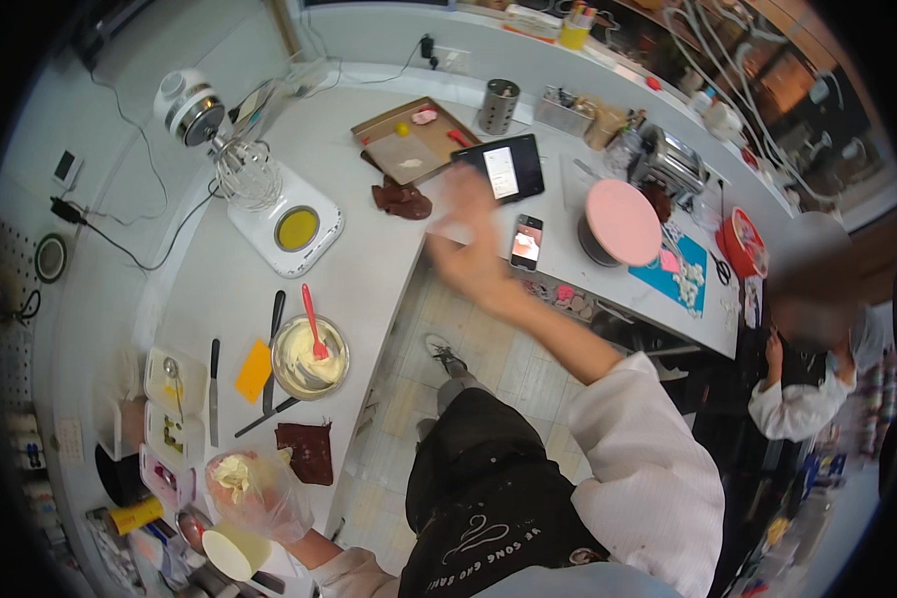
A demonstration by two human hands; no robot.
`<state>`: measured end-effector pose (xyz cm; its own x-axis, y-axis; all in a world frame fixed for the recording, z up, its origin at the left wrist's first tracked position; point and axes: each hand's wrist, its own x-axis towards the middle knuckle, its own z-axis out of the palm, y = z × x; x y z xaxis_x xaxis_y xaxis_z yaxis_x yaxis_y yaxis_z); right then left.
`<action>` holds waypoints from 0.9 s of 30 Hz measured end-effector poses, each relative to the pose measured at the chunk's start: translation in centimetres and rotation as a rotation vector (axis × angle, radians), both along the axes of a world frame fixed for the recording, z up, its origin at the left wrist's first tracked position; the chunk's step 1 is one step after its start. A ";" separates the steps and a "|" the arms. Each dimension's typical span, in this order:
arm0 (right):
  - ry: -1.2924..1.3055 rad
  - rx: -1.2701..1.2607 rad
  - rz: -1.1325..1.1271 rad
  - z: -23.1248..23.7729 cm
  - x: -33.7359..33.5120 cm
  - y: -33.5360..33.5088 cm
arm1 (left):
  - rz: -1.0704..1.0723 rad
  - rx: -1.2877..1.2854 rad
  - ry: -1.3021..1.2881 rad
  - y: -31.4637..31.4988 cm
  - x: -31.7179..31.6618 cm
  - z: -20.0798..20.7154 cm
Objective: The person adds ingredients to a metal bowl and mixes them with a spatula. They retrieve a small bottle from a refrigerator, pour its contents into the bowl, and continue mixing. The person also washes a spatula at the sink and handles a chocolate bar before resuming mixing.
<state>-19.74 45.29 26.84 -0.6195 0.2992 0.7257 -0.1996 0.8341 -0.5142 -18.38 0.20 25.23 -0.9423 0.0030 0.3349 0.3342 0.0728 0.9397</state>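
Observation:
At the lower left, my left hand (287,513) is wrapped in or behind a clear plastic bag (269,488) with pale cream (233,475) at its top. A dark brown cloth (305,451) lies beside it. Farther along the counter stands a metal bowl (341,377) of pale cream, a red spatula (312,319) leaning in it. My right hand (476,261) reaches out over the counter's edge, blurred by motion. Its fingers look stretched out, with nothing visible in them. Nearest to it are a phone (526,242) and a dark tablet (528,164).
A white stand mixer (309,254) stands at the back left. Near the bowl lie an orange scraper (254,371) and long spatulas (214,394). A brown tray (379,125) is at the back; a pink round cake (623,221) stands right. A co-worker (807,339) works at far right.

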 end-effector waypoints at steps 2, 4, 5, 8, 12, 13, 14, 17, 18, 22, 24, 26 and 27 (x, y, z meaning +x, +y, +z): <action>0.387 0.092 -0.231 7.5 5.9 4.0 | -0.148 0.319 -0.059 0.4 0.6 0.5; 0.825 0.090 -0.114 14.1 11.2 4.0 | -0.135 0.390 -0.141 -1.4 0.5 -0.9; 0.843 0.187 -0.116 15.7 12.6 4.1 | -0.137 0.401 -0.135 -2.5 0.8 -1.2; 0.616 0.128 0.032 14.7 14.9 2.4 | -0.205 0.416 -0.019 2.1 1.9 3.1; -0.202 -0.329 0.344 -0.7 15.1 0.2 | -0.146 0.445 0.043 4.2 0.8 3.3; -0.396 -0.186 0.522 -6.5 15.7 -0.3 | -0.130 0.512 0.026 3.9 0.9 4.1; -0.928 -0.395 0.668 -14.6 17.0 -0.3 | -0.155 0.725 -0.105 3.4 0.8 4.8; -1.192 -0.387 0.909 -23.6 21.6 -4.1 | 0.029 0.782 0.017 3.0 1.5 5.1; -1.397 -0.492 0.896 -24.1 22.8 -4.6 | 0.068 0.764 0.052 2.8 2.6 5.4; -1.644 -0.252 0.575 -28.9 25.8 -2.1 | -0.066 0.995 0.041 1.4 6.1 9.8; -1.689 0.138 0.264 -28.9 26.8 -2.5 | -0.139 1.083 -0.028 -0.5 7.1 9.8; -1.587 0.091 0.168 -28.8 26.0 -2.8 | -0.099 1.037 -0.071 -2.9 7.5 8.9; -1.522 -0.046 0.209 -30.3 26.0 -1.7 | -0.059 0.990 -0.081 -3.4 7.2 8.0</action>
<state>6.22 43.63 -3.45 -0.7748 0.1188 -0.6209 0.4144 0.8371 -0.3571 -11.19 -3.21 33.24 -0.9697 -0.1957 0.1462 0.2443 -0.7714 0.5876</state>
